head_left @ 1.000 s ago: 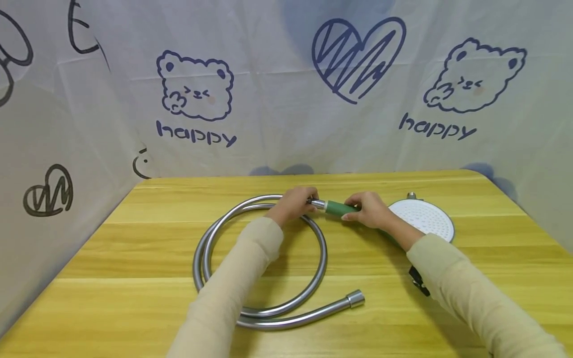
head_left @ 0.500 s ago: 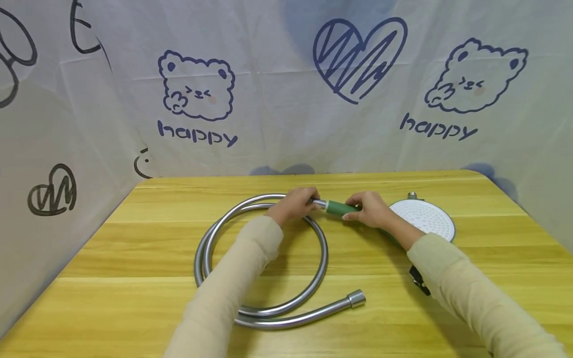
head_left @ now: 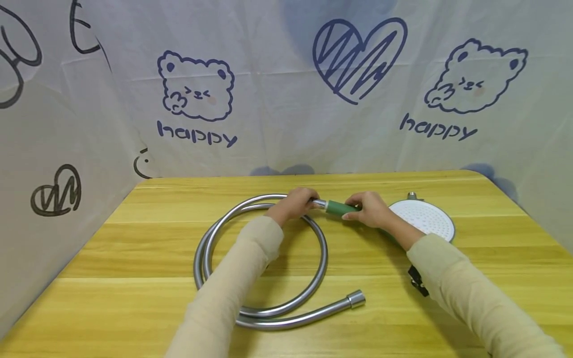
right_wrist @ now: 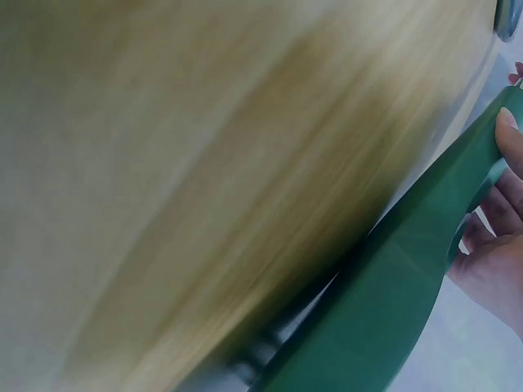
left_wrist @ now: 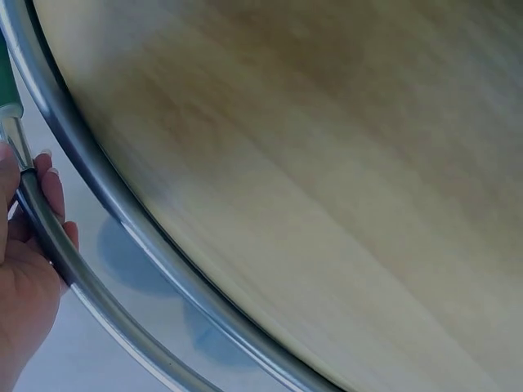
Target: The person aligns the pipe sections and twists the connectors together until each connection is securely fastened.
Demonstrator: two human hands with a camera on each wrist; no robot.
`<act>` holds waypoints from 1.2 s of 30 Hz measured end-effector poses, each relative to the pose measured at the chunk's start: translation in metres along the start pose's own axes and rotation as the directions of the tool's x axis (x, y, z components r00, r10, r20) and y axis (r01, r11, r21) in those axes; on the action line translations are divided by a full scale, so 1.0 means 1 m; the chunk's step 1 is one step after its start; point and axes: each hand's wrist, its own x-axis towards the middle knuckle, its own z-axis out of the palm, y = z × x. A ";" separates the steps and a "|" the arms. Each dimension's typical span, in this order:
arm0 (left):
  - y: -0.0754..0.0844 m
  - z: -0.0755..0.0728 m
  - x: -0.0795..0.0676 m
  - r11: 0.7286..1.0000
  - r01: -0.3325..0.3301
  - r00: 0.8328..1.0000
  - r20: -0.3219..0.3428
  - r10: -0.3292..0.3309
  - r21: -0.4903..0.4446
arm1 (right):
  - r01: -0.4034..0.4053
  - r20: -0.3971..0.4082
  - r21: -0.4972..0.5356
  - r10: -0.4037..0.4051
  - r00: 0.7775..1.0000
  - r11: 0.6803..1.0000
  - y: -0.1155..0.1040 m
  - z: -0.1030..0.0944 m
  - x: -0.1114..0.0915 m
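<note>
A green handheld shower head with a round white spray face lies across the right half of the table. My right hand grips its green handle, thumb on the near side in the head view. My left hand pinches the metal connector of a silver shower hose at the tip of that handle. In the left wrist view the connector meets the green handle's end, and the hose runs down past the fingers. The hose lies in loops beneath my left forearm.
The hose's free end has a chrome nut near the table's front middle. Partly under my right forearm is a black piece. A small chrome fitting shows behind the spray face. White cloth walls stand behind and left of the wooden table.
Both hands keep their places on the hose end and handle. My left fingers have turned slightly at the connector, which they now cover a little more.
</note>
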 end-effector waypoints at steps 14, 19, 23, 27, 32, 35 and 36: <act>0.001 -0.002 -0.002 1.000 0.020 1.000 0.021 -0.021 0.013 | -0.005 -0.001 0.025 0.005 1.000 1.000 -0.001 0.001 0.000; 0.000 0.000 -0.001 1.000 0.018 1.000 0.005 -0.018 0.015 | -0.014 -0.012 0.030 0.014 1.000 0.999 -0.001 0.002 0.000; 0.001 0.001 -0.002 1.000 0.019 1.000 -0.008 -0.019 0.013 | -0.023 -0.011 0.032 0.023 1.000 0.999 -0.001 0.002 -0.001; 0.001 0.002 -0.002 1.000 0.029 0.999 -0.020 -0.029 0.006 | -0.025 -0.010 0.031 0.025 1.000 0.999 -0.001 0.002 0.000; 0.001 0.002 -0.002 0.999 0.033 0.999 -0.037 -0.034 -0.017 | -0.022 -0.020 0.028 0.023 1.000 0.999 0.000 0.002 0.000; 0.002 0.003 -0.002 0.999 0.034 0.999 -0.040 -0.035 -0.025 | -0.021 -0.018 0.033 0.022 1.000 0.999 0.001 0.002 0.000; 0.002 0.003 -0.003 0.999 0.031 0.999 -0.041 -0.032 -0.024 | -0.020 -0.017 0.035 0.020 1.000 0.999 0.001 0.002 0.000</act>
